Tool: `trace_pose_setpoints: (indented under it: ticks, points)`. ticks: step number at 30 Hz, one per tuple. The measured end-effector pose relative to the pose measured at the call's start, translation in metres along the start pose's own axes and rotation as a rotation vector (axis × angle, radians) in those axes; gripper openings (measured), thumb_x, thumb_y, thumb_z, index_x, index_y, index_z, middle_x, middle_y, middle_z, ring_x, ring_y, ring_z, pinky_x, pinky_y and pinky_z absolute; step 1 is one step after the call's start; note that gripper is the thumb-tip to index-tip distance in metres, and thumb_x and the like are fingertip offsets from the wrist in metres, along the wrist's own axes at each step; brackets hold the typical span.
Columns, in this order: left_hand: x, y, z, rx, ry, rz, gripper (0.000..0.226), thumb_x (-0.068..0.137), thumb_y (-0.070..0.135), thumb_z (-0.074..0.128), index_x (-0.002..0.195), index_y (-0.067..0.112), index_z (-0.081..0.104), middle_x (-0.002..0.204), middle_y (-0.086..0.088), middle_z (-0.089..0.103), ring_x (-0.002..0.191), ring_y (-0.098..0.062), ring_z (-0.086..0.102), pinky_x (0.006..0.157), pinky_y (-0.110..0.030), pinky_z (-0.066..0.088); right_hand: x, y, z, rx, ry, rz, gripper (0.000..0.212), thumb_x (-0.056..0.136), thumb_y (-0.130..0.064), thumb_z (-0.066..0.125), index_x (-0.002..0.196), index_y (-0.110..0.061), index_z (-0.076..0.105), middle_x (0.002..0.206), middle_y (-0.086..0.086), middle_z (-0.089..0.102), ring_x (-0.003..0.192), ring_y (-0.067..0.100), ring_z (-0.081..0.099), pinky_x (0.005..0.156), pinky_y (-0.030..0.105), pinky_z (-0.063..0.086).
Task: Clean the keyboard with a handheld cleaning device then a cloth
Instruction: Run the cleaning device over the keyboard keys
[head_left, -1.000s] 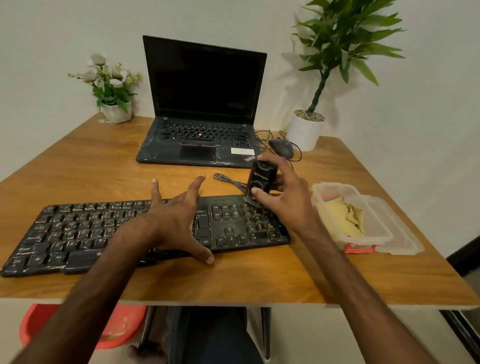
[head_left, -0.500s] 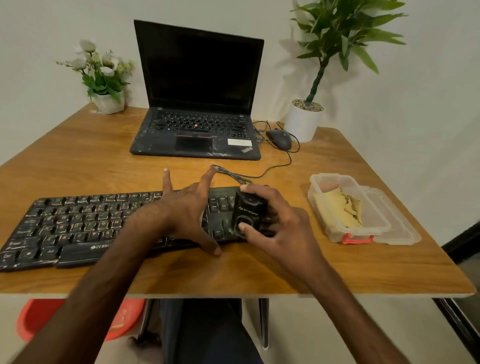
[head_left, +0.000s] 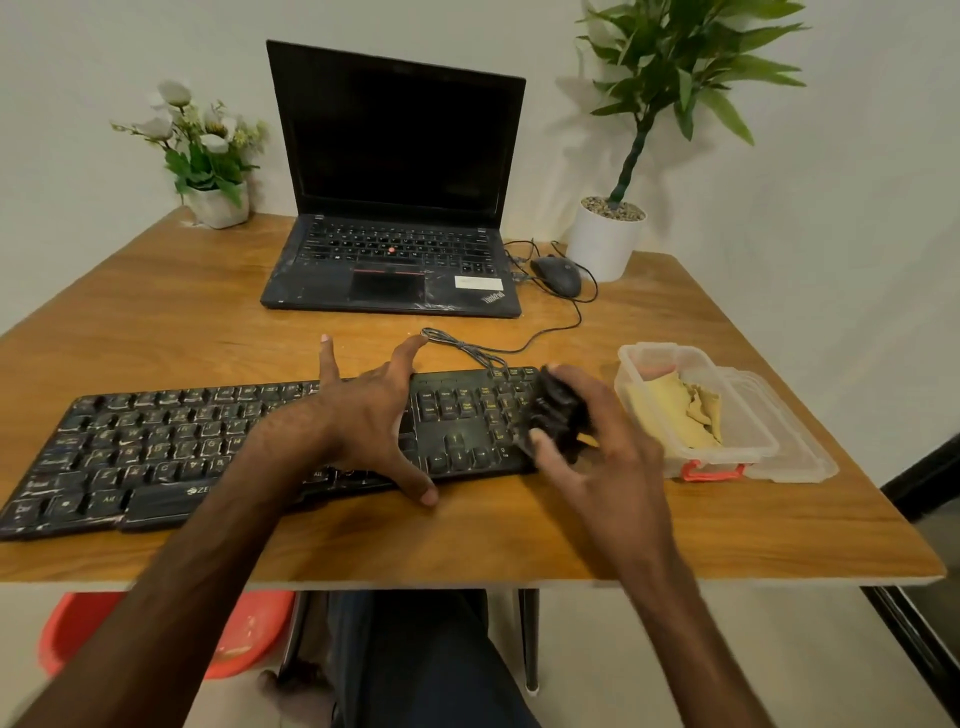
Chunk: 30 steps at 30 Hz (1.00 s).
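A black keyboard (head_left: 156, 441) lies across the front of the wooden table (head_left: 182, 312). My left hand (head_left: 363, 415) rests spread on its middle, fingers apart, thumb at the near edge. My right hand (head_left: 597, 441) grips a small black handheld cleaning device (head_left: 553, 415) over the keyboard's right end, at the number pad; the device is blurred. A yellow cloth (head_left: 675, 410) lies in a clear plastic container (head_left: 727, 452) right of the keyboard.
An open black laptop (head_left: 395, 260) stands behind the keyboard, with a black mouse (head_left: 557, 274) and its cable to its right. A white potted plant (head_left: 605, 244) and a small flower pot (head_left: 215, 205) sit at the back corners. A red basin (head_left: 78, 629) is under the table.
My right hand carried the device from the keyboard's far right edge toward the near middle, then back right over the number pad. My left hand stayed spread on the keyboard.
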<state>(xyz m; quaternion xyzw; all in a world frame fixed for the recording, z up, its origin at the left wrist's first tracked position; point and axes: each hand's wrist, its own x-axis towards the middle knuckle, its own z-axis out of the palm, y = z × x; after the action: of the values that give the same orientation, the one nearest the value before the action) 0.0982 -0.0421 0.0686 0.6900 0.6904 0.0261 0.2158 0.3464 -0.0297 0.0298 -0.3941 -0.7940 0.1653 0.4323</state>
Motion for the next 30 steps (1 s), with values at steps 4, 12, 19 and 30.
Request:
trace_pose_setpoints:
  ticks: [4,12,19,30]
  points:
    - [0.0,0.0,0.001,-0.019,0.007,0.007,0.161,0.048,0.071,0.085,0.151,0.028,-0.031,0.164,-0.007,0.027,0.154,-0.024,0.015,0.107,-0.067,-0.029,0.001,0.002,-0.004,-0.054,0.069,0.062,0.067,0.087,-0.017,0.073,0.141,-0.039,0.041,0.123,-0.009,0.06,0.103,-0.003,0.061,0.077,0.024,0.06]
    - [0.0,-0.003,0.002,-0.011,0.005,0.005,0.162,0.044,0.075,0.081,0.153,0.026,-0.028,0.164,-0.007,0.027,0.154,-0.024,0.016,0.108,-0.067,-0.028,0.003,0.005,0.004,0.01,0.082,0.077,0.067,0.087,-0.017,0.073,0.142,-0.037,0.041,0.121,-0.01,0.058,0.105,0.006,0.063,0.074,0.028,0.062]
    - [0.001,-0.003,0.003,-0.008,0.013,0.006,0.161,0.047,0.073,0.083,0.152,0.026,-0.029,0.165,-0.005,0.025,0.154,-0.024,0.015,0.107,-0.066,-0.03,-0.006,-0.008,0.008,0.155,-0.081,0.023,0.07,0.086,-0.013,0.075,0.135,-0.048,0.041,0.116,-0.035,0.047,0.105,-0.017,0.056,0.071,0.01,0.054]
    - [0.001,-0.001,0.003,-0.019,0.001,-0.003,0.161,0.046,0.071,0.084,0.153,0.026,-0.028,0.166,-0.007,0.02,0.154,-0.024,0.011,0.108,-0.065,-0.03,0.052,0.019,-0.001,0.112,-0.179,0.042,0.065,0.085,-0.017,0.075,0.136,-0.043,0.044,0.121,-0.007,0.063,0.102,0.005,0.065,0.069,0.03,0.063]
